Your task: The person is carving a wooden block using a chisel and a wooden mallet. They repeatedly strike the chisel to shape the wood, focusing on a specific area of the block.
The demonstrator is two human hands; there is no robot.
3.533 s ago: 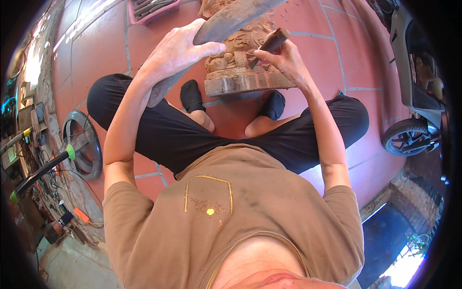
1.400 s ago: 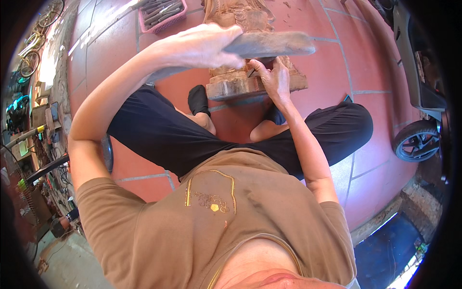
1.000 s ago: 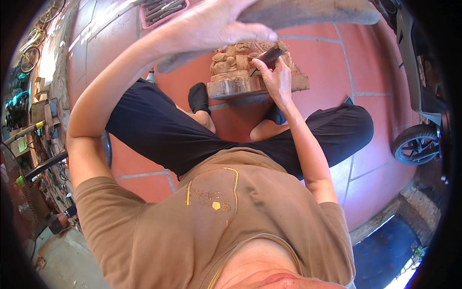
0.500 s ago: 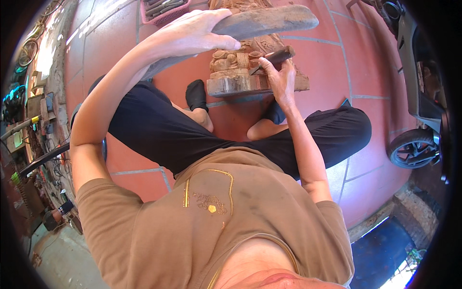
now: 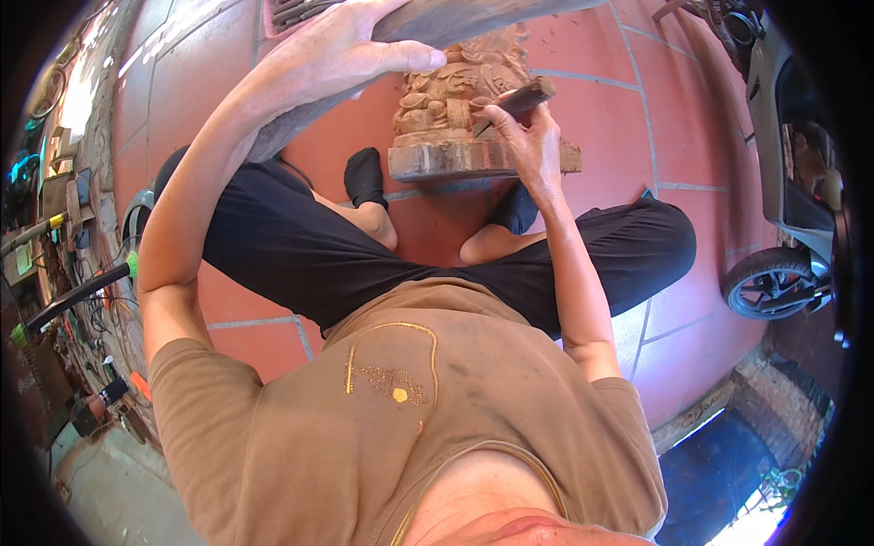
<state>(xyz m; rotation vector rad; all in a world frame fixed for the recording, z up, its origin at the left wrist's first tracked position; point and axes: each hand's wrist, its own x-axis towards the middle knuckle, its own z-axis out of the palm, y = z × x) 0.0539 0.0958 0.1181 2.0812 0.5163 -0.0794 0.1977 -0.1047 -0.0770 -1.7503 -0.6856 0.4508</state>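
A carved brown wooden figure (image 5: pixel 464 86) on a rough block base stands on the floor between my feet. My left hand (image 5: pixel 332 55) is wrapped round a long, worn wooden club (image 5: pixel 482 20), raised above the carving and tilted up to the right. Its lower end passes beneath my left forearm, and its far end runs to the top edge of the view. In my right hand (image 5: pixel 534 141) is a chisel (image 5: pixel 525 96) with a dark wooden handle. Its thin blade slants down to the left against the carving's lower part; the exact contact of the tip is too small to tell.
A pink basket (image 5: pixel 271 20) with several tools stands at the far left. Along the left side lie cluttered tools and cables (image 5: pixel 86 264). A motorbike wheel (image 5: pixel 774 282) stands at the right. My bent legs (image 5: pixel 273 232) frame the carving on the red tiles (image 5: pixel 592 118).
My left hand has lifted the wooden club up and slightly left, farther from the chisel. My right hand keeps the chisel at almost the same spot on the carving.
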